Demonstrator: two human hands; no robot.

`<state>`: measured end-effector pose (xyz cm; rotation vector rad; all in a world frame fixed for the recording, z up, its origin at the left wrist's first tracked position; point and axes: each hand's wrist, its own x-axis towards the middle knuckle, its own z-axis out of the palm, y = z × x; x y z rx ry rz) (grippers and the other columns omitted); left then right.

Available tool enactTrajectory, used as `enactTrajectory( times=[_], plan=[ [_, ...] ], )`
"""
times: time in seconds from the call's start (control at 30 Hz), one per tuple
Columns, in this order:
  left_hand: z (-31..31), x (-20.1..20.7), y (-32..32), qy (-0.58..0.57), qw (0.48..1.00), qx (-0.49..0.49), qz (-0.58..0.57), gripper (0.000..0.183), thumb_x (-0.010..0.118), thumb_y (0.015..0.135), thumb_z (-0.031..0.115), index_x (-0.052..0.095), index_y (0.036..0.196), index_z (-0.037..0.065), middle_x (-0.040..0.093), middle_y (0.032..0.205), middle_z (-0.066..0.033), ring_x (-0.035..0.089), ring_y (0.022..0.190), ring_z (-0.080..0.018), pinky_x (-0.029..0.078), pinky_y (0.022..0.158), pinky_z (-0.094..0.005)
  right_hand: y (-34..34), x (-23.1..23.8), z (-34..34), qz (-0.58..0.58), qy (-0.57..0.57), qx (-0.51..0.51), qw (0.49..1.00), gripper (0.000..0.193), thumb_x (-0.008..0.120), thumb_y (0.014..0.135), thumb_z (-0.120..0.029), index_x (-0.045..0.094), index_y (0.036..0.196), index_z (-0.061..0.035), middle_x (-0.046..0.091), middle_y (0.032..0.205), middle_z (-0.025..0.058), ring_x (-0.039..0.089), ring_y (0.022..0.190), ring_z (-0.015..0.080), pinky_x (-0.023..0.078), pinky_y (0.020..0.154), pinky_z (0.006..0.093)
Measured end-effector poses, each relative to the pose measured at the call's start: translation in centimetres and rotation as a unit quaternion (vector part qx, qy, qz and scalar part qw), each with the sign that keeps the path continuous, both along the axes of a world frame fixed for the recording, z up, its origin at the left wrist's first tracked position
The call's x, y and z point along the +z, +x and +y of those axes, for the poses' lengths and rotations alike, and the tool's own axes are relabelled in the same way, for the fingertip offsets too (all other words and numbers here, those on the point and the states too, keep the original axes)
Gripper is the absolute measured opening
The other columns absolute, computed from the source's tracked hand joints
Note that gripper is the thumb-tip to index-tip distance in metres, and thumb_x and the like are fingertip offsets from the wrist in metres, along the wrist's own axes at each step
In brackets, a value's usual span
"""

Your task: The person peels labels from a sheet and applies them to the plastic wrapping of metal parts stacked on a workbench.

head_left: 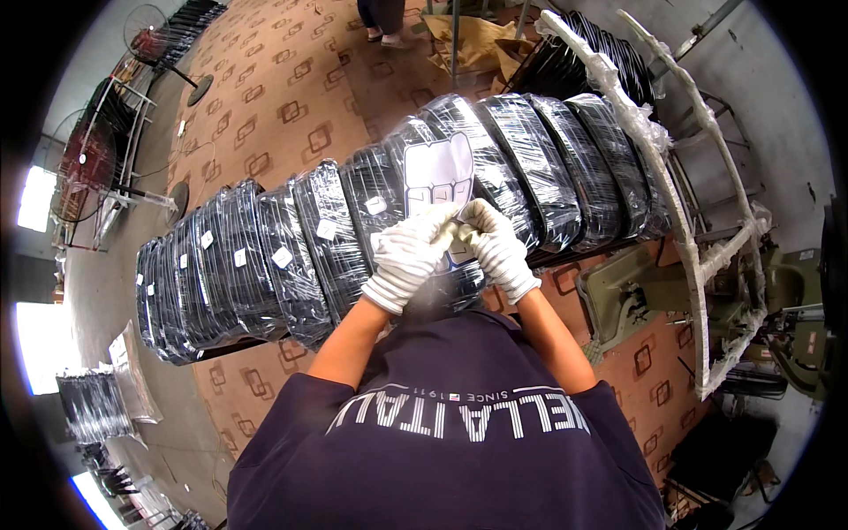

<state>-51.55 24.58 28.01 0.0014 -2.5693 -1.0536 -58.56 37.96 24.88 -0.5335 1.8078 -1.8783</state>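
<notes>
In front of my chest, both hands wear white striped work gloves, and their fingertips meet. My left hand [408, 252] is closed in a pinch at the lower part of a white label sheet [439, 168] with dark-outlined rounded shapes. My right hand [496, 252] is pinched shut beside it; what lies between its fingertips is too small to make out. Beneath and beyond them stretches a long row of black ring-shaped bundles [521, 150] wrapped in clear film. Small white labels [282, 258] are stuck on several bundles to the left.
A white-wrapped metal frame [698, 291] stands at the right, near green machinery [618, 296]. Fans [84, 159] stand at the left on the concrete side. Patterned brown flooring [265, 97] runs below the row. At the far end, another person's legs [386, 19] show.
</notes>
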Motion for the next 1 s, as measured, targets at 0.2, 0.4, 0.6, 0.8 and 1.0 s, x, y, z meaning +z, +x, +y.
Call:
enactTrajectory(
  times=[0.2, 0.4, 0.6, 0.8, 1.0],
  plan=[
    [-0.9, 1.2, 0.5, -0.038, 0.999, -0.028, -0.024, 0.023, 0.06, 0.08, 0.009, 0.063, 0.104, 0.007, 0.064, 0.085, -0.0099, 0.063, 0.073, -0.0226, 0.05, 0.068, -0.0272, 0.1, -0.1, 0.2, -0.006, 0.018, 0.023, 1.0, 0.012, 0.059, 0.079, 0.0, 0.057, 0.09, -0.0013, 0.059, 0.076, 0.0023, 0.051, 0.07, 0.0073, 0.045, 0.065, 0.0221],
    [-2.0, -0.8, 1.4, 0.105, 0.992, 0.029, -0.063, 0.018, 0.063, 0.082, 0.012, 0.066, 0.098, 0.004, 0.067, 0.082, -0.0041, 0.06, 0.072, -0.0085, 0.048, 0.066, -0.0221, 0.1, 0.3, -0.5, -0.064, 0.003, 0.08, 0.995, 0.014, 0.06, 0.079, -0.003, 0.059, 0.093, -0.0018, 0.059, 0.078, -0.0002, 0.051, 0.07, 0.0066, 0.045, 0.065, 0.022],
    [-5.8, -0.7, 1.3, 0.276, 0.949, 0.094, -0.122, 0.013, 0.066, 0.079, 0.011, 0.066, 0.088, 0.002, 0.064, 0.074, -0.0014, 0.055, 0.064, -0.0054, 0.044, 0.059, -0.0199, -1.1, -0.8, -1.4, -0.128, 0.007, 0.14, 0.982, 0.023, 0.062, 0.077, -0.002, 0.059, 0.099, -0.0035, 0.06, 0.08, -0.0008, 0.053, 0.069, 0.0062, 0.046, 0.064, 0.0225],
    [-12.5, 0.8, 2.2, 0.286, 0.903, 0.304, 0.098, 0.009, 0.066, 0.08, 0.011, 0.064, 0.084, 0.004, 0.063, 0.077, -0.0027, 0.056, 0.065, -0.0082, 0.047, 0.058, -0.0221, -2.7, -0.9, -2.2, 0.078, 0.238, 0.137, 0.958, 0.027, 0.065, 0.074, -0.012, 0.057, 0.099, -0.0074, 0.063, 0.078, 0.0099, 0.06, 0.07, 0.0214, 0.049, 0.067, 0.0324],
    [-4.6, 4.2, 2.2, -0.155, 0.956, 0.212, 0.128, 0.008, 0.063, 0.081, 0.011, 0.063, 0.089, 0.01, 0.063, 0.083, -0.0054, 0.061, 0.066, -0.0151, 0.048, 0.057, -0.0289, -0.6, 3.8, -4.0, 0.334, 0.213, -0.098, 0.913, 0.045, 0.059, 0.08, -0.047, 0.06, 0.084, -0.0027, 0.061, 0.079, 0.0138, 0.059, 0.077, 0.026, 0.046, 0.07, 0.0351]
  ],
)
